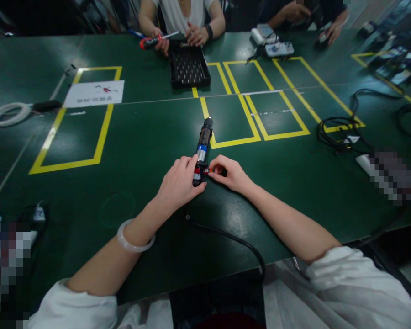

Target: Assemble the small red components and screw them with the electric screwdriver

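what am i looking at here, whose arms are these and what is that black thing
It is one picture from a camera worn on a person's head, looking down at their own bare arms. Their left hand grips the near end of a slim black tool lying on the green table; the right hand pinches a small red part at that end. Yellow tape marks boxes on the table. Farther off are a black tray, a paper sheet and cables. Other people sit across; one holds a red-handled screwdriver.
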A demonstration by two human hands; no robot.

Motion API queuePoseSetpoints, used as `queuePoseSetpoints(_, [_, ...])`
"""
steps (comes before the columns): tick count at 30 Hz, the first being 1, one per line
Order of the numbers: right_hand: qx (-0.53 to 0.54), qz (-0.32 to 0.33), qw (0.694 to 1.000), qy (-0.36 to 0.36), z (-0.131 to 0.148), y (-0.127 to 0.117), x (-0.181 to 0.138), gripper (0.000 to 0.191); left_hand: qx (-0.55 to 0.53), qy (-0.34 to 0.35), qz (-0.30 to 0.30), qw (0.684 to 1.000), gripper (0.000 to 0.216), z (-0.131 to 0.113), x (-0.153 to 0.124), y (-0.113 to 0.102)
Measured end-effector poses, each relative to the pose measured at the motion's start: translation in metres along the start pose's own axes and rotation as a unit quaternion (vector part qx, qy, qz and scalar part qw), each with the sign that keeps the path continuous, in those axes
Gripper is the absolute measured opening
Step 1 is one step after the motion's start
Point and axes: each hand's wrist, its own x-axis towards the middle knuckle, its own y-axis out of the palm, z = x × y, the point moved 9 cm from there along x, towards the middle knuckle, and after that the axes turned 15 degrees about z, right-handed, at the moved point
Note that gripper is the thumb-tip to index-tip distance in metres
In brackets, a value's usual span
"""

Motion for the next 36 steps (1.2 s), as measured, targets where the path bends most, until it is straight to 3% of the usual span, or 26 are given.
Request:
queuePoseSetpoints(6, [-0.031, 0.031, 0.999, 0.003, 0.003, 0.004, 0.001, 0.003, 0.002, 0.009, -0.001, 1.0, 0.072, -0.005, 0.0, 0.0])
queuePoseSetpoints(22, [-0.037, 0.004, 0.999, -0.001, 0.013, -0.003, -0.001, 0.009, 0.015, -0.021, -0.016, 1.0, 0.076, -0.008, -0.004, 0.002])
queuePoseSetpoints(27, [-0.003, 0.027, 1.0, 0.003, 0.012, 0.002, -0.001, 0.011, 0.04, -0.049, -0.034, 0.997, 0.071, -0.005, -0.003, -0.001])
queuePoseSetpoints(36, [0.007, 0.038, 0.999, 0.001, 0.012, 0.004, -0.001, 0.017, 0.072, -0.041, -0.007, 0.997, 0.061, -0.003, -0.001, -0.003])
